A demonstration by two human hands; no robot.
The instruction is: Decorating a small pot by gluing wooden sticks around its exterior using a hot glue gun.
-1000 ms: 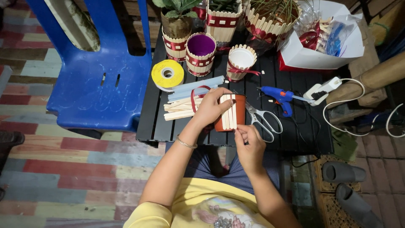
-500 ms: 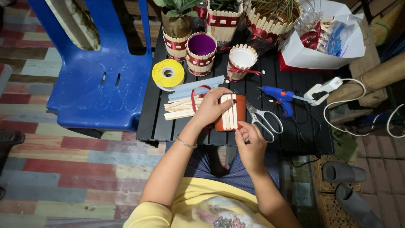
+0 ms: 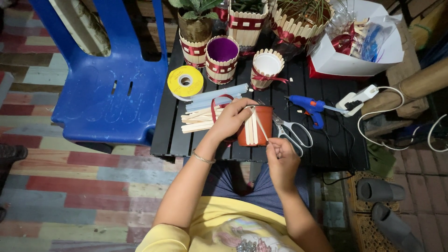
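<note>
Light was bright and even from above, colours saturated. The tabletop [image 3: 317,154] read near black with little detail. The white bag [image 3: 345,63] was close to overexposed. Soft shadows fell under the chair [image 3: 107,93]. Centre was sharp; corners darkened, and straight edges bowed slightly from the wide lens.

L hand [image 3: 231,119] covers the near side of the orange pot [image 3: 264,122]. Blue chair [image 3: 107,70] & stick-clad planters [image 3: 298,23] cut off at top edge. White bag [image 3: 354,60] contents too jumbled to tell. Face out of frame.
</note>
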